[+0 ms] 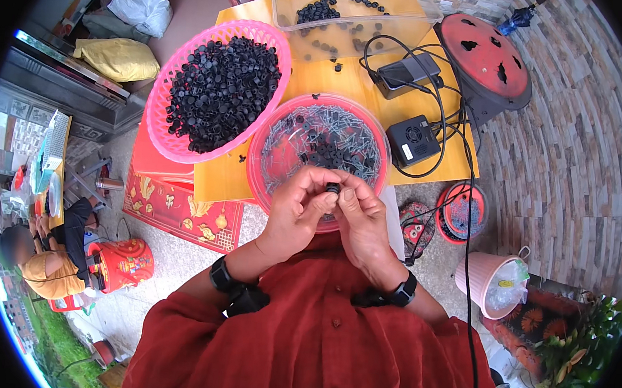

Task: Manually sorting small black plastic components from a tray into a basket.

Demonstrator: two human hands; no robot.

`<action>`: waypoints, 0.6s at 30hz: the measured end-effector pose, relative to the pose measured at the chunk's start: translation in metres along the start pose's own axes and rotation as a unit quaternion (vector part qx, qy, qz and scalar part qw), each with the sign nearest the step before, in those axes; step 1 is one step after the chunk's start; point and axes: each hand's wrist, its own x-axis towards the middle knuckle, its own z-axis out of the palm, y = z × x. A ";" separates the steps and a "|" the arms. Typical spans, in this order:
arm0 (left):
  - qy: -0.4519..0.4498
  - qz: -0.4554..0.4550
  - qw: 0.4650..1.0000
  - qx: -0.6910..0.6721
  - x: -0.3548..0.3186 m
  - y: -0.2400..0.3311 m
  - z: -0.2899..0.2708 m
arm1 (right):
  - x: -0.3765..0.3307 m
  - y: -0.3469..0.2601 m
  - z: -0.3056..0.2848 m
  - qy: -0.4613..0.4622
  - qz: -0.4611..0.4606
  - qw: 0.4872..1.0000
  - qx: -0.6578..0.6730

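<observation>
A small round black plastic cap (333,187) sits pinched between the fingertips of both hands. My left hand (297,206) grips it from the left, and my right hand (360,219) closes on it from the right. Both hands hover over the near part of a round red-rimmed tub (254,157). Inside the tub lie many grey metal screws (294,131) and a heap of small black parts (337,152). Left of it, a pink openwork basket (159,122) is heaped with black caps (221,90).
Behind the tub, a clear plastic bin (410,17) holds more black pieces. Black power boxes (413,140) with looping cables lie on the yellow board (443,167). A pink bucket (475,274) and a small red tub (461,212) stand at right. Another person (50,269) sits far left.
</observation>
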 end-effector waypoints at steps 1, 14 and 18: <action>0.007 -0.012 0.999 -0.035 0.007 0.002 -0.001 | 0.002 -0.004 0.001 0.000 -0.007 1.000 -0.006; 0.117 0.015 0.973 -0.199 0.201 0.075 -0.073 | 0.004 -0.014 -0.026 -0.008 0.026 0.985 -0.170; 0.160 -0.058 0.969 -0.179 0.191 0.088 -0.062 | 0.011 -0.013 -0.034 -0.005 -0.051 0.957 -0.284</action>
